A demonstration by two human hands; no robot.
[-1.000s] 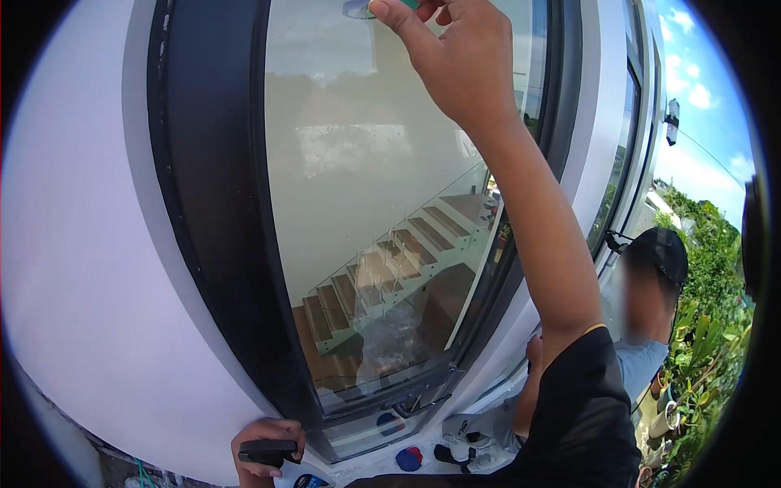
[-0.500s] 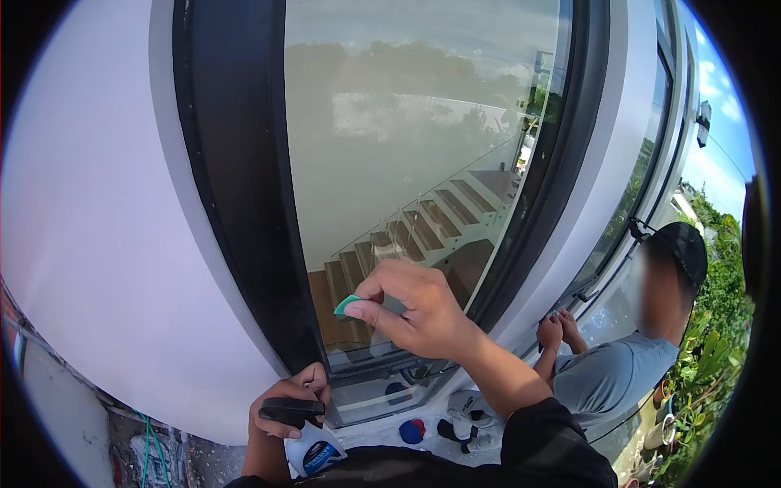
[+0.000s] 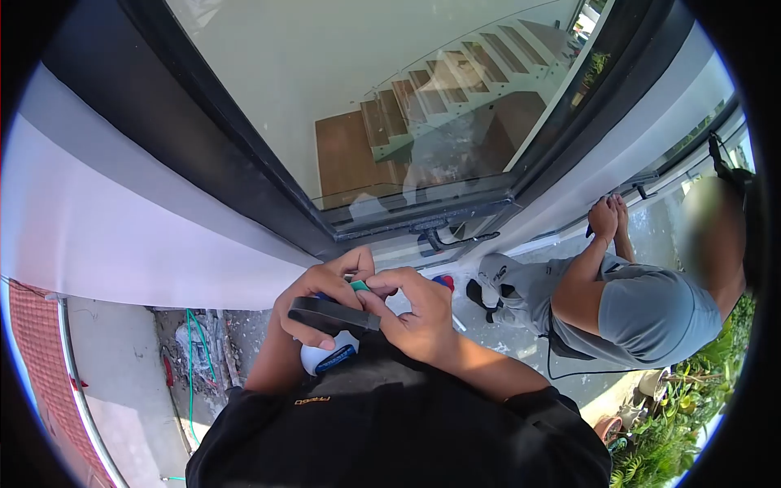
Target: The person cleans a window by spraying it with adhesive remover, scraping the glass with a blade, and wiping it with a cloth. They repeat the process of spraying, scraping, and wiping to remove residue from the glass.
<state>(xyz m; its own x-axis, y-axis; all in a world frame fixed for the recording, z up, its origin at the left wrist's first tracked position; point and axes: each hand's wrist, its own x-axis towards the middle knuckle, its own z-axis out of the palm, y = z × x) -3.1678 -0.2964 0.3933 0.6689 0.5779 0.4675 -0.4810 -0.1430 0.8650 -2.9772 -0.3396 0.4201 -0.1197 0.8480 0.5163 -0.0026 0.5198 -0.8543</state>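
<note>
Close to my chest, my left hand [image 3: 313, 297] is wrapped round a spray bottle [image 3: 320, 358] with a black trigger head and a white body with a blue label. Its fingertips also reach a small green piece [image 3: 359, 285]. My right hand [image 3: 415, 313] pinches that green piece from the other side, so both hands meet at it. Beyond them stands a dark-framed window [image 3: 390, 175], with a wooden staircase visible through the glass.
At the right, a person in a grey shirt [image 3: 651, 305] holds both hands near another window frame. A black handle [image 3: 447, 240] juts from the window's lower edge. Plants [image 3: 691, 398] and pots stand lower right; a green hose [image 3: 192, 374] lies lower left.
My right hand has come down from in front of the glass to my left hand, bringing the green piece. The view has tilted down, and the window sits higher.
</note>
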